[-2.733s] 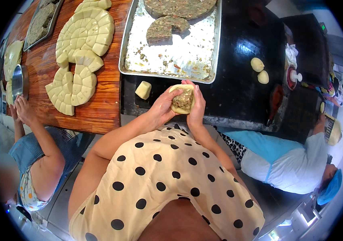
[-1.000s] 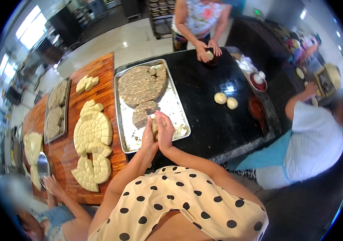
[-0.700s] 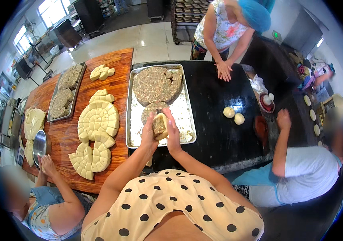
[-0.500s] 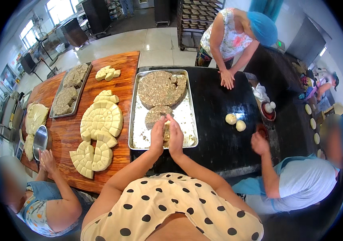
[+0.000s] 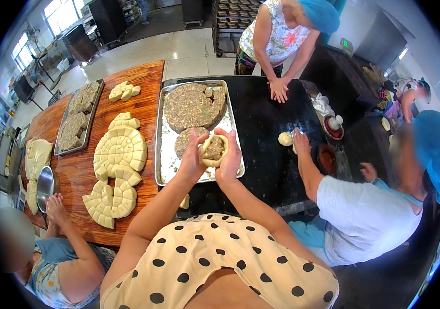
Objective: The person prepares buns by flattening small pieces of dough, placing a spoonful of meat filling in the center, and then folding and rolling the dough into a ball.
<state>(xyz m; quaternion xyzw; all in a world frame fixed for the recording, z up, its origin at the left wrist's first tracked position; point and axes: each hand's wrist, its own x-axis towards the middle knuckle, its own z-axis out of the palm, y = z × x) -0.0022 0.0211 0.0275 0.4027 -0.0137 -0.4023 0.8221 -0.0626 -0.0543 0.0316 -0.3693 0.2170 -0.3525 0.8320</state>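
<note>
Both hands, left hand (image 5: 191, 162) and right hand (image 5: 230, 159), cup the filled dough round (image 5: 213, 150) above the tray's (image 5: 165, 154) near edge (soft, tearable; best held by its rim).

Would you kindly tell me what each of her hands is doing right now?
Left hand: cupped around the filled dough piece, holding it.
Right hand: also closed on the same dough piece.

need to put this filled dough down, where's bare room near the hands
Bare black counter lies between the metal tray and the dough ball at a co-worker's hand. The tray's lower left corner is bare too. The wooden board is crowded with cut dough.
</note>
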